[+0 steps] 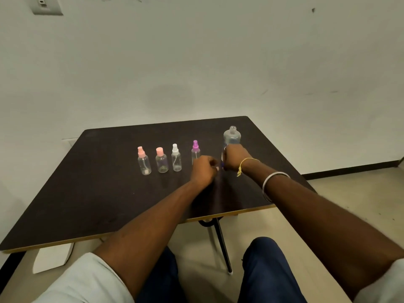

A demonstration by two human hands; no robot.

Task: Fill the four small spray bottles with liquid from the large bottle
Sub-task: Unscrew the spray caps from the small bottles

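Four small clear bottles stand in a row on the dark table (98, 193): one with a pink spray top (144, 161), one with a pink cap (162, 162), one with a white spray top (176, 159) and one with a purple spray top (195, 149). To their right stands the large clear bottle (232, 135), its neck uncapped. My right hand (237, 159) is wrapped around its lower body. My left hand (204, 169) rests as a fist on the table between the purple-topped bottle and the large bottle, hiding the small bottle's base. Whether the fist holds anything is hidden.
The table's far edge meets a white wall. Its right corner lies just past the large bottle. Under the table are a thin black leg (223, 243) and a white folded card (52, 259) on the floor. My knees in blue trousers sit below the near edge.
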